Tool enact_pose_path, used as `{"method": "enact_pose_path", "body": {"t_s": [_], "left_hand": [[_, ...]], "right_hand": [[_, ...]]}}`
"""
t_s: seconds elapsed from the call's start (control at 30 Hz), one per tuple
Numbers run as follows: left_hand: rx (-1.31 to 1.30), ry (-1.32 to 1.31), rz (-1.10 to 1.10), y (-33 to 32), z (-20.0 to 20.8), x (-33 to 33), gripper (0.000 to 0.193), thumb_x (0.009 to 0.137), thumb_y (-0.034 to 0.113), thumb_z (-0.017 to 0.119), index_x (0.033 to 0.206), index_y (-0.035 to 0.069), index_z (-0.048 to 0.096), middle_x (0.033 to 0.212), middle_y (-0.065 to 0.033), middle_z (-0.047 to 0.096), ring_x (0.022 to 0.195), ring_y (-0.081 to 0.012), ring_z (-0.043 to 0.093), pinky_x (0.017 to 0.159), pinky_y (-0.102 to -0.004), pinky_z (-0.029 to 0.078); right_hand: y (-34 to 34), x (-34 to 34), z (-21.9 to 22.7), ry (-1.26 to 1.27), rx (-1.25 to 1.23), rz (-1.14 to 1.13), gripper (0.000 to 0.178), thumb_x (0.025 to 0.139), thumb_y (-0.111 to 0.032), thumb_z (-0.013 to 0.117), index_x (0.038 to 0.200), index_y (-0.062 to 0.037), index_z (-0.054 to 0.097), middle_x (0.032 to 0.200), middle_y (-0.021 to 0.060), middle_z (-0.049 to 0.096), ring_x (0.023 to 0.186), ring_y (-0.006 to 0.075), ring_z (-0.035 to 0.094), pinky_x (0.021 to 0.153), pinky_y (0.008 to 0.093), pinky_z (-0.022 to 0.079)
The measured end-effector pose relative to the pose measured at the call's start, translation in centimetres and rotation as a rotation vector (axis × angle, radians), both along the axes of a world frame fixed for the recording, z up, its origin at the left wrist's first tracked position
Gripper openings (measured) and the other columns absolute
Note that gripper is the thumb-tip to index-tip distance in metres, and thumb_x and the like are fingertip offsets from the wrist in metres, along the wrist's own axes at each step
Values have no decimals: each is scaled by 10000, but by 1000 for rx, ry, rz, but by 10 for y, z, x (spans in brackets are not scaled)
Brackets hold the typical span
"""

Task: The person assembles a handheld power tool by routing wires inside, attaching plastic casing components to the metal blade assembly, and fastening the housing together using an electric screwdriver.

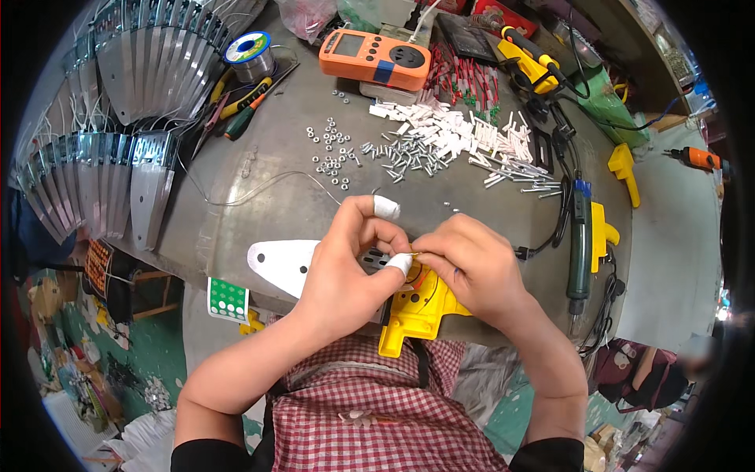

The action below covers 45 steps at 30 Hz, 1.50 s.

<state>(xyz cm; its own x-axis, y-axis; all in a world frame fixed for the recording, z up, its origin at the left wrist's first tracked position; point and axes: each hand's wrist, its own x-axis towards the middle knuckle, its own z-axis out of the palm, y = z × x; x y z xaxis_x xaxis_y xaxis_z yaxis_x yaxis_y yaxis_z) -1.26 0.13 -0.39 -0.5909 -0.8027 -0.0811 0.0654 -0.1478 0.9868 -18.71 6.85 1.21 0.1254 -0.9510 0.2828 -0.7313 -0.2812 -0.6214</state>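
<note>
A short, thin yellow wire (pixel 416 254) runs between my two hands' fingertips. My left hand (pixel 338 271) is closed in a pinch at its left end, with white tape around the thumb and the raised index finger. The thumb and fingertips of my right hand (pixel 472 271) pinch the other end. Below them, at the table's front edge, lies an opened yellow plastic housing (pixel 417 315) with wires inside. A tapered silver-white metal plate (pixel 277 263) with dark holes extends left from under my left hand, which hides its right part.
Nuts (pixel 330 149), screws (pixel 413 157) and white sleeves (pixel 448 130) lie beyond my hands. An orange meter (pixel 375 59) stands behind them. Metal blades (pixel 86 173) and a solder spool (pixel 249 57) are at left. A green-handled corded tool (pixel 580 244) lies at right.
</note>
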Motion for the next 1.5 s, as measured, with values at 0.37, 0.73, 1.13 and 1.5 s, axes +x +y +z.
{"method": "enact_pose_path", "body": {"t_s": [0.37, 0.73, 1.13, 1.5], "left_hand": [[-88, -51, -47, -1, 0, 4, 421, 783, 23, 641, 1163, 43, 460, 932, -86, 627, 880, -264, 610, 894, -364, 440], [-1448, -421, -281, 3, 54, 26, 336, 706, 136, 639, 1024, 32, 661, 927, -90, 592, 818, -233, 570, 693, -345, 447], [-1247, -578, -329, -4, 67, 14, 526, 568, -41, 648, 1090, 8, 610, 920, -93, 588, 826, -275, 566, 731, -378, 416], [-1418, -599, -368, 5, 70, 0, 295, 582, 46, 722, 864, 61, 638, 858, -29, 598, 796, -220, 571, 776, -364, 361]], "right_hand": [[-3, -3, 1, 84, 2, 88, 141, 878, -136, 607, 941, -12, 585, 792, 105, 604, 737, 285, 620, 626, 369, 493], [2, -19, 0, -631, 412, -177, 144, 911, -66, 575, 1026, 19, 587, 954, 67, 628, 922, 113, 590, 825, 268, 480], [21, -16, -4, -655, 130, -187, 141, 845, -117, 665, 945, -27, 704, 854, 78, 630, 792, 200, 628, 725, 299, 486], [29, -16, -1, -702, 146, -137, 159, 844, -123, 660, 956, -20, 706, 856, 86, 640, 811, 211, 637, 731, 304, 486]]}}
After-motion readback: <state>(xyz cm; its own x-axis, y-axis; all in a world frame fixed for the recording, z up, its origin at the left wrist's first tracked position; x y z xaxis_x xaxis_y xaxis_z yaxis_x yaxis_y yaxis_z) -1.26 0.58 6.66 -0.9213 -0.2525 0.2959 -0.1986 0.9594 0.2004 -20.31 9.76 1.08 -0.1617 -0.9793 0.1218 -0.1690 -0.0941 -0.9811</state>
